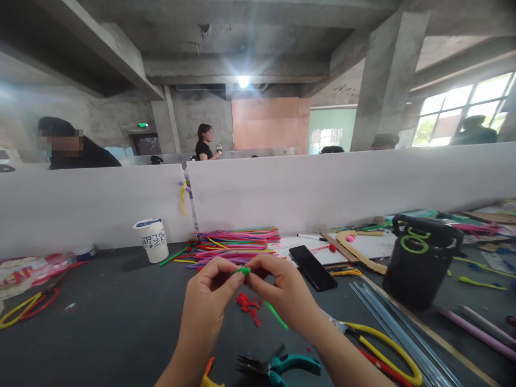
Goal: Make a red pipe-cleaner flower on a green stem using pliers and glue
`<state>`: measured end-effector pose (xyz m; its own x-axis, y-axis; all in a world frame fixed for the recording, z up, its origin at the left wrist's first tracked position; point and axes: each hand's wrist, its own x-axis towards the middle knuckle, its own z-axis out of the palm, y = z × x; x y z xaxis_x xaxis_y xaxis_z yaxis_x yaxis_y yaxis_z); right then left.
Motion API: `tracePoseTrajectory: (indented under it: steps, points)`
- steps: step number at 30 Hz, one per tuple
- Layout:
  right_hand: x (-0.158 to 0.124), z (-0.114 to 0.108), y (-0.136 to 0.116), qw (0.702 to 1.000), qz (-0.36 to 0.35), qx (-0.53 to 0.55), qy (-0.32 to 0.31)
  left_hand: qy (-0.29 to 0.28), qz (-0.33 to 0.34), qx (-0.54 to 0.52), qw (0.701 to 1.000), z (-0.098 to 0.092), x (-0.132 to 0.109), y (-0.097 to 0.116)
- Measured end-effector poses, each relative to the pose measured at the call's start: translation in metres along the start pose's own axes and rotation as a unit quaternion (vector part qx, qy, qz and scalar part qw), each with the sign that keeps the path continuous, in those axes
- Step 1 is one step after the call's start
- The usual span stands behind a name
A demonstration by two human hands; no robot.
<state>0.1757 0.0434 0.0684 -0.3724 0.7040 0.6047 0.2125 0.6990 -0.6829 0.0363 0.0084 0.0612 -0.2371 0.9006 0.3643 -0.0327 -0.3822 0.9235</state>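
My left hand [209, 293] and my right hand [280, 287] meet over the dark table [113, 328], fingertips pinched together on a small green pipe cleaner [243, 270]. Its free green end trails down under my right hand. Small red scraps [249, 307] lie on the table just below my fingers. A stack of coloured pipe cleaners [237, 244] lies behind my hands.
Teal-handled pliers [278, 366] and yellow-handled scissors [382, 346] lie close to me. A black phone [312, 267], a black jug with green handle [421, 258], a white paper cup [152, 240] and clear rods [395, 322] surround the hands. White partitions [322, 185] back the table; other people stand beyond.
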Motion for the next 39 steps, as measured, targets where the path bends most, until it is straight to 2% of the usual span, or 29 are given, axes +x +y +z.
tracePoseTrajectory:
  steps: [4, 9, 13, 17, 19, 22, 27, 30, 34, 39]
  points:
    - [-0.001, 0.010, 0.003, 0.999, 0.042, 0.004, 0.020, 0.050, 0.044, 0.078, 0.995, 0.002, 0.001, -0.005]
    - [0.001, 0.014, 0.008, 0.996, 0.082, 0.017, 0.035, -0.003, -0.047, 0.089, 0.995, -0.002, 0.010, 0.000]
    - [0.002, 0.016, 0.011, 0.996, 0.085, 0.019, 0.031, -0.041, -0.082, 0.093, 0.991, -0.011, 0.015, 0.003]
    - [-0.001, 0.019, 0.008, 0.998, 0.067, -0.003, 0.016, -0.018, -0.107, 0.011, 0.994, -0.013, 0.017, -0.003]
    - [-0.002, 0.018, 0.006, 0.999, 0.039, -0.030, 0.003, -0.008, -0.101, -0.011, 0.995, -0.013, 0.018, -0.004]
    - [-0.002, 0.013, 0.006, 0.996, -0.036, -0.083, -0.026, -0.009, -0.096, 0.016, 0.995, -0.013, 0.019, -0.001]
    - [-0.003, 0.010, 0.015, 0.970, -0.153, -0.182, -0.044, -0.022, -0.109, 0.042, 0.993, -0.016, 0.020, 0.002]
    - [-0.004, 0.013, 0.018, 0.936, -0.230, -0.265, -0.036, -0.039, -0.145, 0.008, 0.989, -0.015, 0.022, -0.004]
    - [-0.006, 0.013, 0.018, 0.857, -0.341, -0.386, -0.016, -0.068, -0.188, -0.032, 0.979, -0.014, 0.025, -0.010]
    - [-0.006, 0.012, 0.021, 0.846, -0.367, -0.387, 0.004, -0.086, -0.205, -0.045, 0.974, -0.015, 0.026, -0.008]
